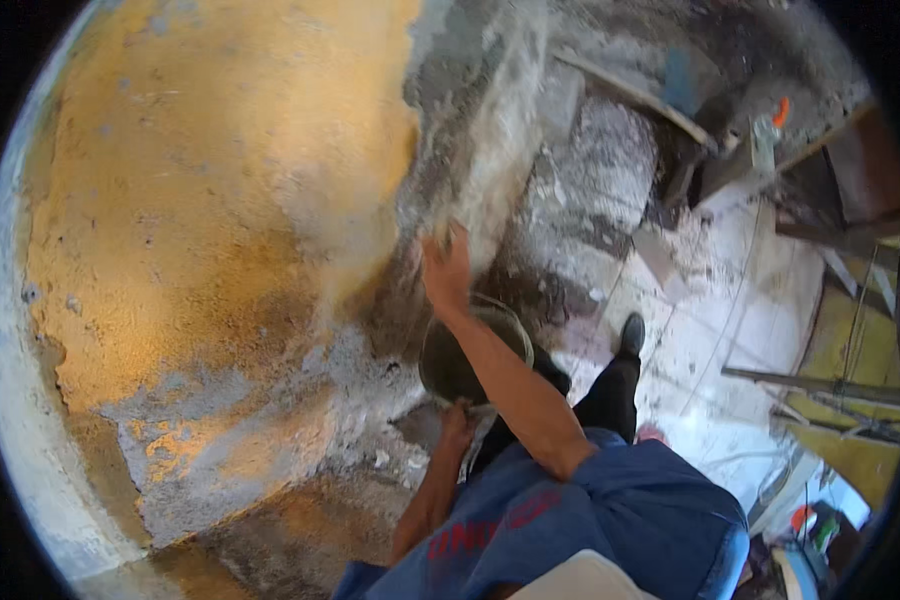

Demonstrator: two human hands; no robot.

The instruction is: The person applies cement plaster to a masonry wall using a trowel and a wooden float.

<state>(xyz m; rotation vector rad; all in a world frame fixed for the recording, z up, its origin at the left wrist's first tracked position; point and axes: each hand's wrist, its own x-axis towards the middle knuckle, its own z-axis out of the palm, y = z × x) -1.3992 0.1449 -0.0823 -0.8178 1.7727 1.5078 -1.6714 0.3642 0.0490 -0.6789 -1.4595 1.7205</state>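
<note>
From my remote station I report the following. The bucket (pixel 454 366) is located off the lower right edge of the yellow-coated wall (pixel 220 150), between that edge and the wearer's body; its mouth faces up toward the camera, and I cannot tell whether it is carried wholly by hand or rests on something. My left hand (pixel 458 425) is closed on the near side of its rim. My right hand (pixel 446 272) is past the far rim, fingers spread and apart, next to the wall's right-hand edge; I see nothing held in it, and contact with the surface cannot be confirmed. As to progress, I assess the work as partial. A pale streaked band (pixel 505 140) runs along the right edge of the yellow coating, up toward the top of the view; whether it is wet or powdery I cannot determine. By contrast, the bare grey patch (pixel 185 405) at the wall's lower left corner and the rough dark stretch near the bucket show no such even paleness, so I would list them as outstanding if they belong to the same job. The contents of the bucket are too dark to grade, hence the amount left is unverified. Pale floor tiles (pixel 705 345) to the right carry scattered grime and debris.
</note>
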